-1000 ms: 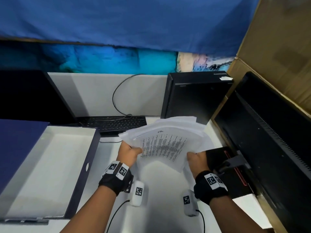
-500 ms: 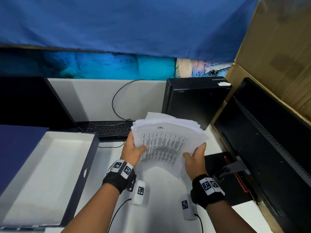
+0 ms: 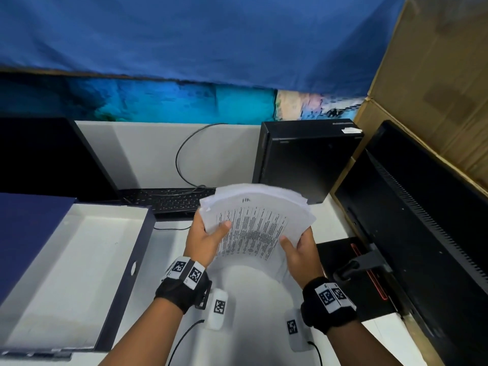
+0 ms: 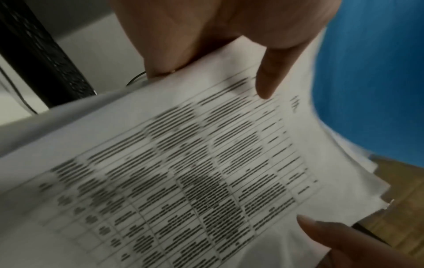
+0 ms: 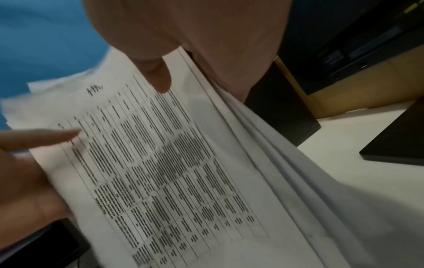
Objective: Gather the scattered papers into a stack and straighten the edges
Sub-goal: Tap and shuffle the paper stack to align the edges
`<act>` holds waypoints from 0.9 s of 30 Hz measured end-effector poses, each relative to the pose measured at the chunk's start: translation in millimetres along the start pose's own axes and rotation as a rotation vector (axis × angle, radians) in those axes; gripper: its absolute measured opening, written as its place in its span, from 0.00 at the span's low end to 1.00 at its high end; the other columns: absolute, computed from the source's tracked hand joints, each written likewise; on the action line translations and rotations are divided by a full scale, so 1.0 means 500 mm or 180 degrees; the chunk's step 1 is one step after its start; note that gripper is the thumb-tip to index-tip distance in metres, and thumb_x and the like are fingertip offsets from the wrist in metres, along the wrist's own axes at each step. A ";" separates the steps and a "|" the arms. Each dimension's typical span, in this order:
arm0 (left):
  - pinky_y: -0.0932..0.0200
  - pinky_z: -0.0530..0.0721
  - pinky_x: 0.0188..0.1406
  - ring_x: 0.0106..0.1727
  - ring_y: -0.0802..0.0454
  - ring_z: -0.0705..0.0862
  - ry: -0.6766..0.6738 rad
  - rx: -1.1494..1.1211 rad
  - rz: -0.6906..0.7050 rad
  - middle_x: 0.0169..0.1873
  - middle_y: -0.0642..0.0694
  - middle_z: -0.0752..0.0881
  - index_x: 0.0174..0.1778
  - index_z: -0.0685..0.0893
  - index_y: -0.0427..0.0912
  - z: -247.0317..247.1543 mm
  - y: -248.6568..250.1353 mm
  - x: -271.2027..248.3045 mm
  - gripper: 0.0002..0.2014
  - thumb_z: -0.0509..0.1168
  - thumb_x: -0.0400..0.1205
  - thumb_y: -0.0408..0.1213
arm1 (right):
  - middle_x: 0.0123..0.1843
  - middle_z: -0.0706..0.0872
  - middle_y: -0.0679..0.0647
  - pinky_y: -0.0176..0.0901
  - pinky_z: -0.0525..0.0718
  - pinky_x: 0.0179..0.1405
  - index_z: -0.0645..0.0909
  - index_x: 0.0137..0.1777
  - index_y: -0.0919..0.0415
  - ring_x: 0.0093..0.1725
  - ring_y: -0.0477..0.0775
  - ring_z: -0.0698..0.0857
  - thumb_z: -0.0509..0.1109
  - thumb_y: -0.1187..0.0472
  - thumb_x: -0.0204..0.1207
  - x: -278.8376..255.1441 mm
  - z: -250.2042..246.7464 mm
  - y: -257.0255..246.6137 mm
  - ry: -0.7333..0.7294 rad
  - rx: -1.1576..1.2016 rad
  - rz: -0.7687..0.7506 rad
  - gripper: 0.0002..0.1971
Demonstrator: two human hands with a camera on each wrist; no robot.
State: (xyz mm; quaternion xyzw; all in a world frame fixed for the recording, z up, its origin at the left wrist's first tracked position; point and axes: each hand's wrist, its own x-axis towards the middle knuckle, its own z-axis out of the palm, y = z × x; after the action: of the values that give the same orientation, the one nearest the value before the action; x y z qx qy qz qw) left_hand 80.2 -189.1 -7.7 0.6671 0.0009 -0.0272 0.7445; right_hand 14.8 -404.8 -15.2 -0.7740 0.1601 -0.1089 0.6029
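Observation:
A stack of white papers with a printed table on the top sheet is held up above the white desk, tilted toward me. My left hand grips its left edge, thumb on the top sheet. My right hand grips the right edge the same way. The far edges of the sheets fan out unevenly. In the left wrist view the papers fill the frame under my left thumb. The right wrist view shows the papers beneath my right thumb, the lower sheets sagging apart.
An open dark-blue box with a white inside lies at the left. A black keyboard and a cable sit behind the papers. A black computer case stands at the back right, and a black monitor with its stand stands along the right.
Both hands have lifted the papers and squeezed them from a wide fan into a narrower, more upright stack. The hands have come closer together.

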 end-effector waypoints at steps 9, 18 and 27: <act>0.74 0.78 0.51 0.47 0.68 0.84 0.0583 -0.0091 0.1019 0.46 0.55 0.86 0.59 0.81 0.39 0.036 0.109 0.000 0.21 0.73 0.75 0.46 | 0.51 0.85 0.44 0.21 0.82 0.41 0.77 0.60 0.56 0.45 0.27 0.86 0.76 0.58 0.76 -0.016 0.003 -0.125 0.0716 0.0880 -0.0580 0.15; 0.60 0.79 0.59 0.55 0.45 0.87 0.0812 -0.0036 0.0999 0.47 0.40 0.90 0.49 0.81 0.50 0.036 0.101 0.011 0.06 0.63 0.79 0.36 | 0.39 0.84 0.50 0.42 0.80 0.39 0.81 0.41 0.57 0.37 0.47 0.82 0.65 0.62 0.80 0.015 0.009 -0.155 0.1199 0.0702 -0.0336 0.08; 0.65 0.80 0.55 0.51 0.52 0.87 0.0773 0.0039 0.1135 0.44 0.44 0.90 0.49 0.82 0.48 0.035 0.108 -0.005 0.04 0.63 0.81 0.41 | 0.43 0.85 0.42 0.23 0.78 0.40 0.82 0.44 0.54 0.41 0.32 0.82 0.65 0.59 0.83 0.007 0.002 -0.158 0.1213 0.0515 -0.0438 0.07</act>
State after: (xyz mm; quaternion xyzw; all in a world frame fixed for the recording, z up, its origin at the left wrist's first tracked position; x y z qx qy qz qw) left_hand 79.5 -200.5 47.7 0.6596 -0.0277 0.1854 0.7279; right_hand 27.8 -387.7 61.1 -0.6976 0.2088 -0.3067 0.6130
